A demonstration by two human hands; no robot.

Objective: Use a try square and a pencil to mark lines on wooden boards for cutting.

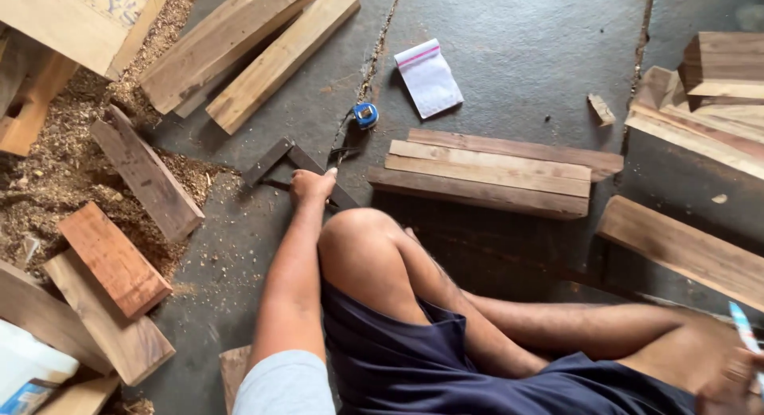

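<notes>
Head view: left hand (pixel 312 184) curled shut on a dark try square (pixel 278 156) on the floor; right hand (pixel 728 359) grips a pen (pixel 746 329).

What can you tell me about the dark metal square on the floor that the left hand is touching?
The try square lies flat on the grey concrete floor, its two dark arms meeting in a right angle that points away from the person. It looks like dull metal or dark wood; which one I cannot tell. The left hand rests on its right arm and hides part of it. A blue tape measure lies close beyond it, apart from it.
</notes>
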